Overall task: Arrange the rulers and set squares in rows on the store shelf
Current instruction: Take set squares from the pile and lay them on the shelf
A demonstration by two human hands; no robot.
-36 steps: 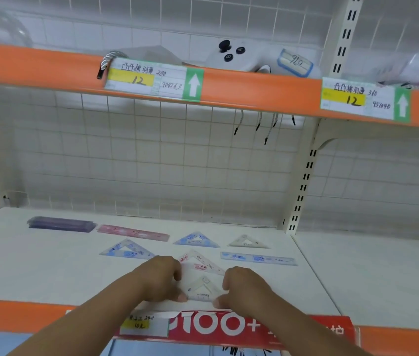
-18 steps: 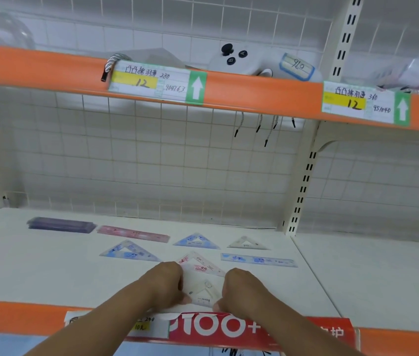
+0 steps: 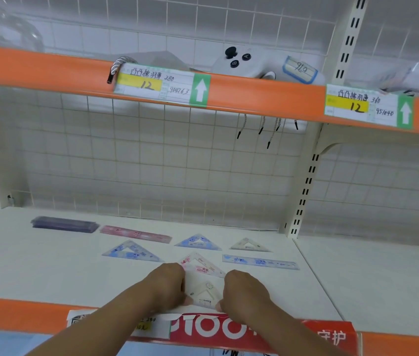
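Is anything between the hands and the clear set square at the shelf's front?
Nothing visible. The left hand and the right hand hold the clear plastic set square by its two sides. A pink-printed set square lies just behind it.

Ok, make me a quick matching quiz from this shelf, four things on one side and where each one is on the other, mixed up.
Things
1. dark purple stack of rulers
2. pale blue straight plastic ruler
3. clear white plastic set square
4. white game controller

Places
A. on the orange-edged upper shelf
B. between the left hand and right hand, at the front
C. far left of the back row
D. right of the pink and white set square

Pairs: 1-C, 2-D, 3-B, 4-A
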